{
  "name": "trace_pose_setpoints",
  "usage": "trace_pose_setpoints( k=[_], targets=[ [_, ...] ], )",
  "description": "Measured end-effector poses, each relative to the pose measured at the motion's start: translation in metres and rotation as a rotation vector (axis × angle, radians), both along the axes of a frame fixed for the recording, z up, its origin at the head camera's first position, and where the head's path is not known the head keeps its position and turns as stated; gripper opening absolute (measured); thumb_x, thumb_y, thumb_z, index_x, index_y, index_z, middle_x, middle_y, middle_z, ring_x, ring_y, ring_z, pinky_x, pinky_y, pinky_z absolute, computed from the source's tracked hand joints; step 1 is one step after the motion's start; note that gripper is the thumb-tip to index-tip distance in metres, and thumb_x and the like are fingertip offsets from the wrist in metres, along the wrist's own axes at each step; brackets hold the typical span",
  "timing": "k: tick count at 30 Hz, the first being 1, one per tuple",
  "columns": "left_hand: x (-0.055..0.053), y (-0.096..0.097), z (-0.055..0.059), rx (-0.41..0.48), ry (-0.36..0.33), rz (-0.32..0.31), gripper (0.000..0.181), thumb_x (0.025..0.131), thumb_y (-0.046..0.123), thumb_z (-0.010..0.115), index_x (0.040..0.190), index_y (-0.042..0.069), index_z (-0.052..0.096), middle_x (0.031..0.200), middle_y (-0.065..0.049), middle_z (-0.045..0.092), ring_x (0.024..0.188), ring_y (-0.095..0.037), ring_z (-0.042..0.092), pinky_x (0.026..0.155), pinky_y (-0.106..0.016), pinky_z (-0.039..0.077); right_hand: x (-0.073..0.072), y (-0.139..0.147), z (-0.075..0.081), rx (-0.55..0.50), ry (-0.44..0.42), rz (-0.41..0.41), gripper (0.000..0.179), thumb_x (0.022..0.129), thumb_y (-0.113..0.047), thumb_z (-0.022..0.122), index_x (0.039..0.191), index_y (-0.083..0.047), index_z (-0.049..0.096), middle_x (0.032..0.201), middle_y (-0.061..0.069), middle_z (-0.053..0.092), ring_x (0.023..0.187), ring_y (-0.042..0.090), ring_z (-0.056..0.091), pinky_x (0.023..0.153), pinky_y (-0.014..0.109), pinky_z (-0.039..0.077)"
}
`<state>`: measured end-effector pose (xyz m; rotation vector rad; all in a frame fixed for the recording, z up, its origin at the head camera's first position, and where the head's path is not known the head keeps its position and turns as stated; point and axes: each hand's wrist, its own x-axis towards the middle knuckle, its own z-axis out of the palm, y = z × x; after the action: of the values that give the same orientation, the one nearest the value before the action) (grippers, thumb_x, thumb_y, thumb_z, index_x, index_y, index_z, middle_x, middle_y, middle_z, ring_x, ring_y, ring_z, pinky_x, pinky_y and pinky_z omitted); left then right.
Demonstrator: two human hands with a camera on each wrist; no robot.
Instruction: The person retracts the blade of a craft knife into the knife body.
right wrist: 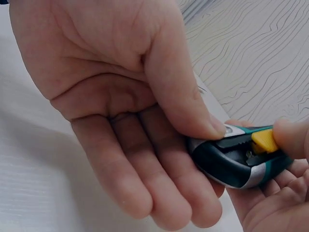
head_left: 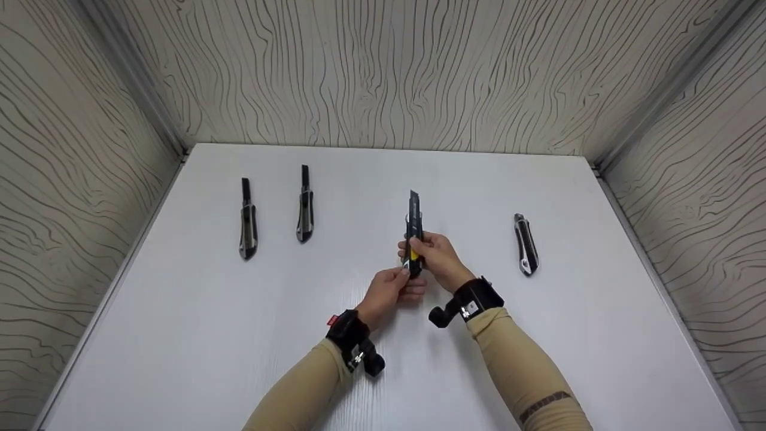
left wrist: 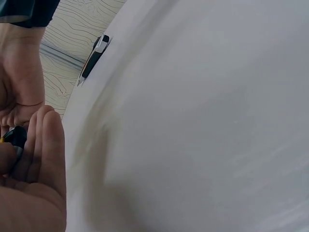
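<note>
Both hands hold one utility knife (head_left: 414,224), dark with silver and green parts, its blade out and pointing away across the table. The right hand (head_left: 444,258) grips the handle, with its thumb against the yellow slider (right wrist: 264,141). At the tail end, the left hand (head_left: 386,290) pinches the handle between its thumb and fingers; its other fingers stretch out below, as the right wrist view shows. In the left wrist view only the dark butt end of the knife shows between the hands.
Two more utility knives (head_left: 248,230) (head_left: 305,212) lie at the left of the white table (head_left: 179,335), narrow dark ends pointing away. Another utility knife (head_left: 526,245) lies to the right. Wood-patterned panels (head_left: 371,72) stand around the back and sides.
</note>
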<state>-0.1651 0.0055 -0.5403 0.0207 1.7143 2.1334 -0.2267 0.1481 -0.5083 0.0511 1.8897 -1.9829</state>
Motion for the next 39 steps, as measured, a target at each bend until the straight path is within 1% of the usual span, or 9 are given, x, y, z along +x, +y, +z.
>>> trace_pose_setpoints(
  k=[7, 11, 17, 24, 27, 32, 35, 39],
  targets=[
    [-0.0003, -0.0002, -0.0013, -0.006, -0.003, 0.004, 0.037, 0.105, 0.014, 0.039, 0.129, -0.01, 0.054, 0.109, -0.023, 0.071, 0.093, -0.021, 0.072, 0.086, -0.033, 0.059, 0.0009, -0.0003, 0.0009, -0.019, 0.006, 0.005, 0.042, 0.102, -0.013, 0.05, 0.134, 0.013, 0.043, 0.113, 0.013, 0.069, 0.094, 0.013, 0.069, 0.088, 0.026, 0.055],
    [-0.0005, -0.0003, -0.0007, -0.015, -0.006, 0.008, 0.037, 0.105, 0.015, 0.04, 0.128, -0.009, 0.055, 0.109, -0.022, 0.071, 0.091, -0.019, 0.072, 0.086, -0.033, 0.059, 0.0007, 0.0001, 0.0004, -0.028, 0.008, 0.009, 0.042, 0.102, -0.011, 0.049, 0.135, 0.013, 0.042, 0.114, 0.013, 0.068, 0.095, 0.013, 0.069, 0.088, 0.026, 0.055],
    [0.0002, -0.0004, 0.0, -0.014, 0.001, 0.011, 0.038, 0.105, 0.015, 0.041, 0.128, -0.011, 0.054, 0.108, -0.023, 0.071, 0.09, -0.019, 0.072, 0.086, -0.034, 0.059, 0.0006, 0.0008, -0.0009, -0.031, 0.018, 0.022, 0.043, 0.102, -0.011, 0.049, 0.135, 0.014, 0.041, 0.116, 0.014, 0.068, 0.096, 0.013, 0.069, 0.088, 0.025, 0.055],
    [-0.0003, 0.0005, -0.0004, -0.02, -0.006, 0.017, 0.037, 0.105, 0.015, 0.04, 0.127, -0.011, 0.055, 0.108, -0.022, 0.071, 0.09, -0.018, 0.073, 0.086, -0.033, 0.059, 0.0004, 0.0017, -0.0007, -0.034, 0.014, 0.018, 0.042, 0.101, -0.009, 0.049, 0.135, 0.015, 0.041, 0.112, 0.011, 0.069, 0.094, 0.012, 0.069, 0.087, 0.025, 0.056],
    [-0.0003, 0.0012, -0.0007, -0.024, -0.009, 0.018, 0.037, 0.105, 0.015, 0.04, 0.126, -0.011, 0.055, 0.107, -0.021, 0.071, 0.088, -0.017, 0.072, 0.085, -0.033, 0.059, 0.0005, 0.002, -0.0005, -0.019, 0.015, 0.024, 0.042, 0.102, -0.009, 0.048, 0.136, 0.013, 0.04, 0.116, 0.015, 0.068, 0.095, 0.012, 0.069, 0.087, 0.025, 0.056],
    [-0.001, 0.0017, -0.0013, -0.031, -0.019, 0.022, 0.037, 0.105, 0.015, 0.041, 0.125, -0.011, 0.056, 0.104, -0.02, 0.072, 0.087, -0.016, 0.072, 0.084, -0.032, 0.059, 0.0008, 0.0023, -0.0001, 0.012, 0.025, 0.039, 0.041, 0.102, -0.009, 0.048, 0.137, 0.011, 0.041, 0.129, 0.024, 0.06, 0.1, 0.013, 0.068, 0.09, 0.025, 0.055],
    [-0.0015, 0.0012, -0.0005, -0.032, -0.027, 0.027, 0.037, 0.105, 0.016, 0.041, 0.124, -0.011, 0.057, 0.104, -0.019, 0.073, 0.086, -0.016, 0.072, 0.083, -0.032, 0.059, 0.0006, 0.0018, 0.0002, 0.014, 0.028, 0.037, 0.04, 0.101, -0.008, 0.048, 0.136, 0.01, 0.043, 0.131, 0.026, 0.059, 0.101, 0.013, 0.068, 0.091, 0.025, 0.054],
    [-0.0018, 0.001, 0.0001, -0.031, -0.031, 0.03, 0.037, 0.105, 0.017, 0.041, 0.124, -0.01, 0.057, 0.103, -0.019, 0.073, 0.086, -0.016, 0.072, 0.083, -0.032, 0.059, 0.0004, 0.0016, 0.0002, 0.006, 0.027, 0.047, 0.041, 0.101, -0.007, 0.049, 0.137, 0.011, 0.041, 0.13, 0.026, 0.059, 0.1, 0.013, 0.068, 0.092, 0.026, 0.054]
  ],
)
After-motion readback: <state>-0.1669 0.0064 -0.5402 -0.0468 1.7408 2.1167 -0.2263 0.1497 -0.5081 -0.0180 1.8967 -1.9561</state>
